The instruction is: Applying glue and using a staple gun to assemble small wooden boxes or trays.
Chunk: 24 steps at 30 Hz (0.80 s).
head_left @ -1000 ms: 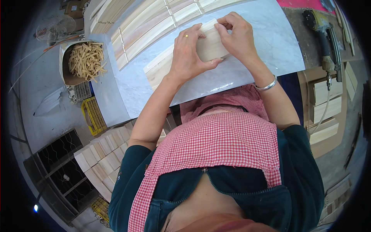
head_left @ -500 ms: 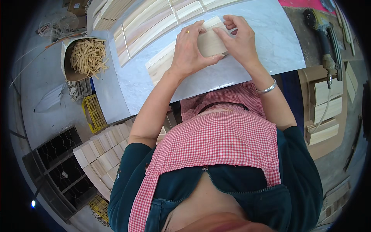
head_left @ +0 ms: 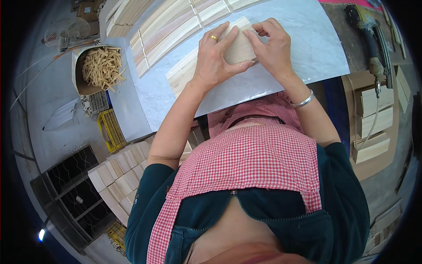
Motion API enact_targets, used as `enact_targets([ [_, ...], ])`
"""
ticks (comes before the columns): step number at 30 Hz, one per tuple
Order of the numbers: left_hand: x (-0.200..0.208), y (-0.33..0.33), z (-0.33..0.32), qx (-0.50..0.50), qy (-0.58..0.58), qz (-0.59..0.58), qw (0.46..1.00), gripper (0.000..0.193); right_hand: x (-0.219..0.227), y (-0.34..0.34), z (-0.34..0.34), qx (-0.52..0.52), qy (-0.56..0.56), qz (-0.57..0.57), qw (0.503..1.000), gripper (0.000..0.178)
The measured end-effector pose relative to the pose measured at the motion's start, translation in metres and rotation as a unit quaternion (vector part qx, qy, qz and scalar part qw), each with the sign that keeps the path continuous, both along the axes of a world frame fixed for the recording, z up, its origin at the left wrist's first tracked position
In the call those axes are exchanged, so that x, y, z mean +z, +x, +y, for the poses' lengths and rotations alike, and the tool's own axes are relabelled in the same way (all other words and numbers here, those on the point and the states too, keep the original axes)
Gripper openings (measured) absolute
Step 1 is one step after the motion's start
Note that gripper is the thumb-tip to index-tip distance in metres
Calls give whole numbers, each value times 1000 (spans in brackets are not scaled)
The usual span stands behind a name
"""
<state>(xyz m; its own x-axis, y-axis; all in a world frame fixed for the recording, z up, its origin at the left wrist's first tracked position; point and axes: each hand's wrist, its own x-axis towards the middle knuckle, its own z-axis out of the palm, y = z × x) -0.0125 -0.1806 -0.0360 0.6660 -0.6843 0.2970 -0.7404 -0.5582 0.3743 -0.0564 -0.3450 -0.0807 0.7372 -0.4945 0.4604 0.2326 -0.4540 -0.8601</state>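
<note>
A pale wooden board point(head_left: 239, 48), with a narrow strip along its far side, lies on the light grey marbled tabletop point(head_left: 303, 53) in front of me. My left hand point(head_left: 215, 56) spans it, thumb at the near edge and fingertips at the far strip. My right hand point(head_left: 273, 49) is curled at its right end, thumb pressed on the top face and fingers bent at the far side. The middle of the board is partly hidden under my left hand; its left end point(head_left: 181, 75) shows beyond my wrist.
Long wooden boards with thin cross strips point(head_left: 176, 39) lie at the far side. A container of small wood sticks point(head_left: 103, 66) sits left, near a yellow crate point(head_left: 110, 130). Stacked wood blocks point(head_left: 121, 171) are lower left. An air nailer point(head_left: 369, 42) with a hose lies right.
The fingers of my left hand have shifted slightly along the far strip and straightened. My right hand stays at the board's right end. The view has tilted a little.
</note>
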Motion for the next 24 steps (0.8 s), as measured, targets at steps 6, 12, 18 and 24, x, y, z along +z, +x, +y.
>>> enact_targets([
  [6,0,4,1,-4,-10,12,1000,82,1,-1,0,19,23,12,999,14],
  [12,1,2,-3,-3,-10,-6,1000,83,7,2,3,-25,-90,13,996,19],
  [18,6,2,-3,-4,32,-22,999,83,15,-3,-7,-30,-293,60,954,26],
  [24,3,-1,-6,1,30,-40,999,83,19,-10,-22,13,-352,76,933,32],
])
